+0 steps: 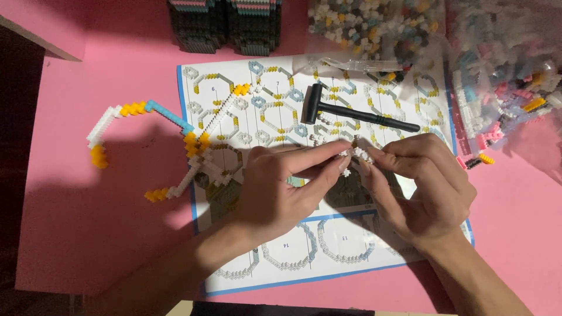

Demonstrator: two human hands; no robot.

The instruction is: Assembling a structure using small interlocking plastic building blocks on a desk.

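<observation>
My left hand (281, 187) and my right hand (421, 187) meet over a printed instruction sheet (351, 257). Their fingertips pinch a small cluster of white building bricks (356, 154) between them. A curved chain of white, yellow and blue bricks (175, 140) lies to the left of my left hand, partly on the sheet. A small black hammer (345, 109) rests on the sheet just beyond my fingers.
Clear bags of mixed small bricks (497, 64) sit at the back right, with loose pink and white pieces (477, 146) beside them. Dark stacked plates (228, 23) stand at the back. Everything lies on a pink table (88, 205); its left edge drops into darkness.
</observation>
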